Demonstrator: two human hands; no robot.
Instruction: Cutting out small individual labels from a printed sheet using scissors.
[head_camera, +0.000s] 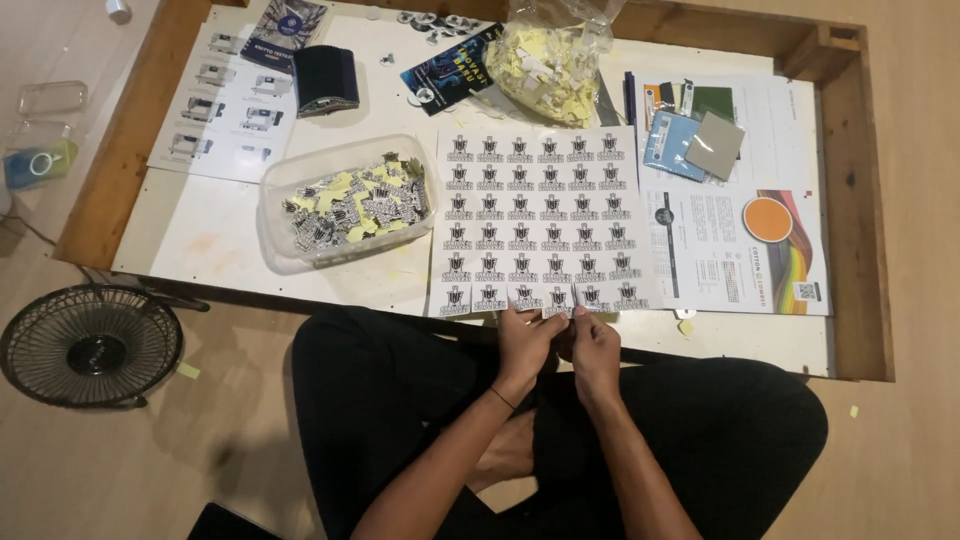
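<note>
Head view — both hands (560, 345) pinch sticker sheet (540, 215) edge.

- A home craft or small-business workspace: a person sits cross-legged on a pale wooden floor (900, 470).
- A low wood-framed counter (860, 200) carries a printed sticker sheet (540, 215), a plastic tub of cut stickers (345, 205) and fabric swatches (695, 140).
- A small floor fan (90, 345) stands beside.
</note>
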